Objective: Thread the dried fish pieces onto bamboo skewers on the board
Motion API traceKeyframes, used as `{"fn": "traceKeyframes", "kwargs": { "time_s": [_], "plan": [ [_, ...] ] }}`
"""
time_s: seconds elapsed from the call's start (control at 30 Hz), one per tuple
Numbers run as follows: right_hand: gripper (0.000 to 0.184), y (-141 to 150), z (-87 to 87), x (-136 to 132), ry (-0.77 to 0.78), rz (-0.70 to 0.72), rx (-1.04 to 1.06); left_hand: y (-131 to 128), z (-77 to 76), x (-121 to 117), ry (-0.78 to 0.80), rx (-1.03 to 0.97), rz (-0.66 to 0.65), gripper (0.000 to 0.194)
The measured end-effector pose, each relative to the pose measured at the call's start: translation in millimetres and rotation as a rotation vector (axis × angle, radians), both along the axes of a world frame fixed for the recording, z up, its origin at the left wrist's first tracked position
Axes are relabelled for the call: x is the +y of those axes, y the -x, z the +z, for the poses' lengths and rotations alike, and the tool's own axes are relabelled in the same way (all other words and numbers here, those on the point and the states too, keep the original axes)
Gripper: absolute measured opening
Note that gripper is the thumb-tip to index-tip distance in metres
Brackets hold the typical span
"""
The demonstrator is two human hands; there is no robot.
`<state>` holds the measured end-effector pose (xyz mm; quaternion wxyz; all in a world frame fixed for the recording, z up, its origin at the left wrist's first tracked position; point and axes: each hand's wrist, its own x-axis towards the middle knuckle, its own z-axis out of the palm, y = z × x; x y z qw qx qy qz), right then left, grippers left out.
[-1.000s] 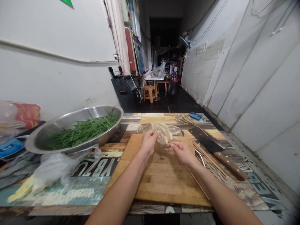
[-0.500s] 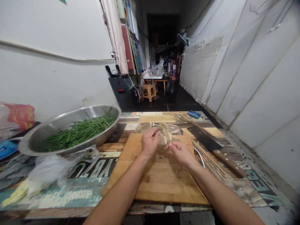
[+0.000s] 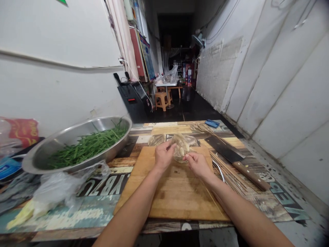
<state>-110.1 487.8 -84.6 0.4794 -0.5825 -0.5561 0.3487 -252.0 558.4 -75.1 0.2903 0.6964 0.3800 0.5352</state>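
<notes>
A thin, crinkled, tan-grey translucent piece of food (image 3: pixel 180 145) is held up over the far edge of a wooden cutting board (image 3: pixel 177 199); its exact kind is unclear. My left hand (image 3: pixel 164 156) pinches its left side between thumb and fingers. At its lower right edge, my right hand (image 3: pixel 196 164) is closed in a pinch. A thin bamboo skewer (image 3: pixel 216 200) runs from beneath that hand toward the board's near right corner, in line with the pinched fingertips, which hide its upper end. More similar flat pieces (image 3: pixel 156 139) lie just beyond the board.
Right of the board lie several bamboo skewers (image 3: pixel 231 171) and a cleaver (image 3: pixel 239 161). A blue object (image 3: pixel 212 123) sits at the far table edge. On the left stand a steel basin (image 3: pixel 33 161) of cut green stalks (image 3: pixel 89 145) and a plastic bag (image 3: pixel 56 192).
Both hands stay nearly in place on the piece, with the right fingertips shifted very slightly. The whole view has turned a little.
</notes>
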Motion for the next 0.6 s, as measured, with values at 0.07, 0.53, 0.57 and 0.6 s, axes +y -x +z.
{"fn": "traceKeyframes", "kwargs": {
  "time_s": [0.07, 0.53, 0.57, 0.6],
  "plan": [
    [0.025, 0.0, 0.1, -0.2, -0.001, -0.002, -0.015, 0.2, -0.6, 1.5, 0.028, -0.016, -0.023, 0.017],
    [0.02, 2.5, 9.3, -5.8, -0.087, 0.083, -0.119, 6.8, -9.3, 16.9, 0.23, -0.237, 0.11, 0.021],
    [0.021, 2.3, 7.6, -5.3, -0.122, 0.066, -0.148, 7.4, -11.4, 17.9, 0.225, -0.22, 0.105, 0.02],
    [0.021, 2.2, 6.3, -4.8, -0.138, 0.052, -0.157, 7.8, -13.5, 19.0, 0.225, -0.211, 0.094, 0.02]
  ]
}}
